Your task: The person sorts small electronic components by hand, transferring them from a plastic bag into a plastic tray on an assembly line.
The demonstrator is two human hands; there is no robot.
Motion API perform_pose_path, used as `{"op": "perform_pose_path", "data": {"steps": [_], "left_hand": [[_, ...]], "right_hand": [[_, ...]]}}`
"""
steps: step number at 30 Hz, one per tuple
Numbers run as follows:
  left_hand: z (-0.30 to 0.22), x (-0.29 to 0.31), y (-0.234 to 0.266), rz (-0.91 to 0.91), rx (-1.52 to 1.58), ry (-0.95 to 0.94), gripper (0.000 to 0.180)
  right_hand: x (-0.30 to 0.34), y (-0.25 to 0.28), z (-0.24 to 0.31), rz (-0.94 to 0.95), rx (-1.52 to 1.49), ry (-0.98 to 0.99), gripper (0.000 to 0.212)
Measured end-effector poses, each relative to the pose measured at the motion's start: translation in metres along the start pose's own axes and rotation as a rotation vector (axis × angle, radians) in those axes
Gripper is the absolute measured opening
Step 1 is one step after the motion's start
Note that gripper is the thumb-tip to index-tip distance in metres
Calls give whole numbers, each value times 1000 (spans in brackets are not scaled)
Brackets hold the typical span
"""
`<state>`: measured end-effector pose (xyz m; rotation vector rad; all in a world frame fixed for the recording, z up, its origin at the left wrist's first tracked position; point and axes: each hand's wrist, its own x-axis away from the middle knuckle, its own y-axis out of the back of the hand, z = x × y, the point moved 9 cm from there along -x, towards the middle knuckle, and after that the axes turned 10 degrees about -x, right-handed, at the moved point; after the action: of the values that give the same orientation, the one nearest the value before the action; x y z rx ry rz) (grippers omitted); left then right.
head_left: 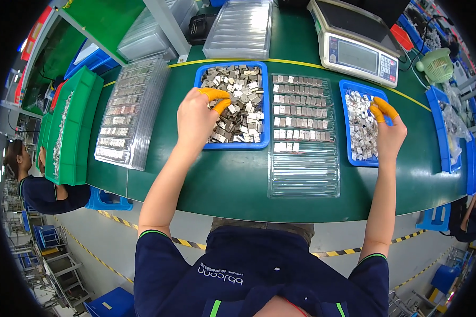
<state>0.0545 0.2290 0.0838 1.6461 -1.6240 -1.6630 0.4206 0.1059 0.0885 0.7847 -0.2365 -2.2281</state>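
We judge this the picking step: our left hand [195, 119] pinches a small metal part [232, 108] over the left blue bin [230, 143], while our right hand [388, 132] (orange-capped fingers curled, whether gripping anything we cannot tell) rests in the right blue bin [360, 161]. Between them on the green table [222, 185] lies the clear slotted tray [304, 174], its near rows unfilled; next calls for seating parts squarely there.

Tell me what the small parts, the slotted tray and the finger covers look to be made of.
Parts: likely metal, a silvery-grey sheen with bright glints.
Slotted tray: thin clear plastic, since the green table shows through its ribs.
Finger covers: probably rubber or latex, matte orange, stretched snug over the left hand fingers; the right hand wears the same.
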Motion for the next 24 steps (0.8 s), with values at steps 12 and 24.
{"op": "perform_pose_path", "data": {"steps": [12, 24], "left_hand": [[2, -7, -22, 102, -81, 9, 25], [4, -9, -13, 64, 332, 271, 16]], "right_hand": [[17, -18, -55, -109, -731, -324, 30], [31, -40, -38, 54, -641, -310, 28]]}}
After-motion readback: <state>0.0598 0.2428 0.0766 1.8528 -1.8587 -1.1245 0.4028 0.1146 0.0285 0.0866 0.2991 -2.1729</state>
